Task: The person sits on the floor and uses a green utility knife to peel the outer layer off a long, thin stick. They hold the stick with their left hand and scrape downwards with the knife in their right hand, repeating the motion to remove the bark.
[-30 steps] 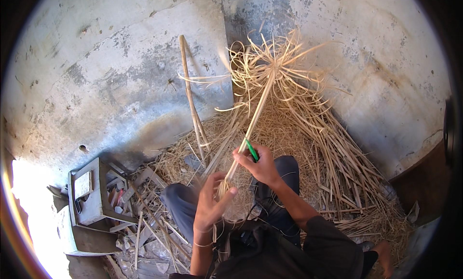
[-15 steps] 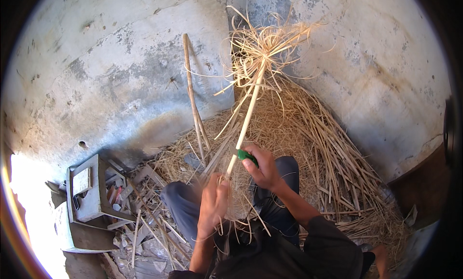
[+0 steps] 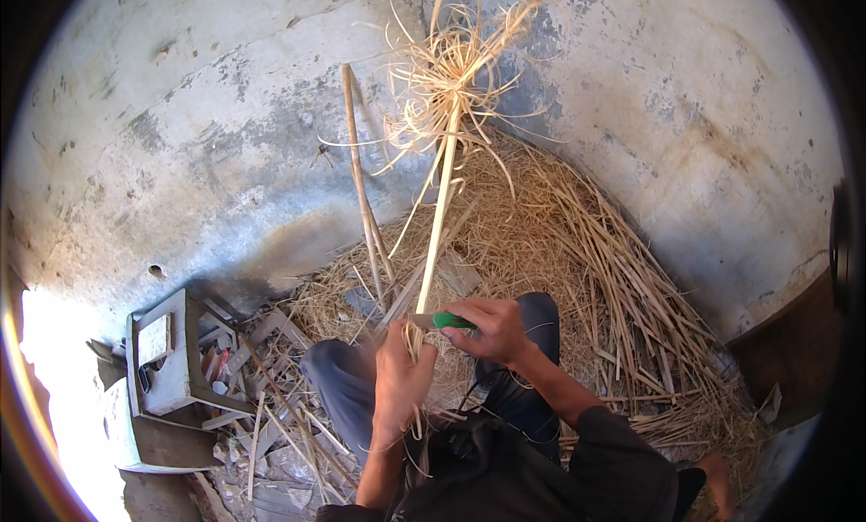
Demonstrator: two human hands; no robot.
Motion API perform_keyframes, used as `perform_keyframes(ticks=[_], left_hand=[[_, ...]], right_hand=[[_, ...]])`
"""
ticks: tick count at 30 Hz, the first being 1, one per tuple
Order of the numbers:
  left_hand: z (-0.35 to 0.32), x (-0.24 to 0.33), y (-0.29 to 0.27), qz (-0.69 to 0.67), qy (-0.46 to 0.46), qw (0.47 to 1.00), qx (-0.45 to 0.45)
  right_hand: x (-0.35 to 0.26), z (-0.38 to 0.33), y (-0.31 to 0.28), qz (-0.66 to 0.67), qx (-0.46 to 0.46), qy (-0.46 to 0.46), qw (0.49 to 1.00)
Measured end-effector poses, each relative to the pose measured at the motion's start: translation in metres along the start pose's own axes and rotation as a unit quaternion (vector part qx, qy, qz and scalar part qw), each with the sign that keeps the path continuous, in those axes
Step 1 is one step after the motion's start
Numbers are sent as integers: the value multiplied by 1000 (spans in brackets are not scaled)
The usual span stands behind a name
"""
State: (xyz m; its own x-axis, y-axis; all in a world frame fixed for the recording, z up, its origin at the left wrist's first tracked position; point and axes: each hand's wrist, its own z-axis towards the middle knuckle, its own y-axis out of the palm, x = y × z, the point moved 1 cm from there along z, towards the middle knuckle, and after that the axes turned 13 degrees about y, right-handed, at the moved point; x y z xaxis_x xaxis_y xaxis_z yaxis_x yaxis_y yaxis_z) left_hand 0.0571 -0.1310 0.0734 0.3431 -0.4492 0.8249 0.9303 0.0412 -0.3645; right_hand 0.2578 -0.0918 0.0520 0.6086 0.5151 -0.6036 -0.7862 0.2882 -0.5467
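A long pale split-cane strip (image 3: 439,220) rises from my left hand (image 3: 402,378) toward the wall corner. Curled shavings (image 3: 456,71) fan out in a tangle around its far part. My left hand is closed round the near end of the strip, with thin loose slivers beside its fingers. My right hand (image 3: 492,330) grips the green handle of a knife (image 3: 451,321). The blade points left and lies across the strip just above my left fingers. How deep the edge sits in the strip cannot be made out.
Shavings (image 3: 514,224) heap the floor ahead, with many long strips (image 3: 640,323) along the right wall. A pole (image 3: 358,175) leans against the wall. At left, a small wooden cabinet (image 3: 180,378) stands among scraps. My bent knees (image 3: 343,382) flank the work.
My right hand and the knife have come down toward my left hand. The far end of the strip with its curls has swung left and up.
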Motion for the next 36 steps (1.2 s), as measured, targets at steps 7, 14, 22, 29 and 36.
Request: perform_keyframes(ticks=[7,14,22,29,36], left_hand=[[1,14,-2,79,28,996,8],[-2,12,-2,92,18,996,1],[-5,15,-10,99,15,995,-11],[-49,5,-18,78,-33,991,-107],[-18,9,-15,83,-12,996,-15]], right_hand=[[-2,4,-4,-17,15,-14,1000],[2,8,-7,-78,47,-59,994],[7,16,-7,-90,80,-57,991],[111,60,-56,-83,161,211,961],[36,15,-13,41,41,78,995]])
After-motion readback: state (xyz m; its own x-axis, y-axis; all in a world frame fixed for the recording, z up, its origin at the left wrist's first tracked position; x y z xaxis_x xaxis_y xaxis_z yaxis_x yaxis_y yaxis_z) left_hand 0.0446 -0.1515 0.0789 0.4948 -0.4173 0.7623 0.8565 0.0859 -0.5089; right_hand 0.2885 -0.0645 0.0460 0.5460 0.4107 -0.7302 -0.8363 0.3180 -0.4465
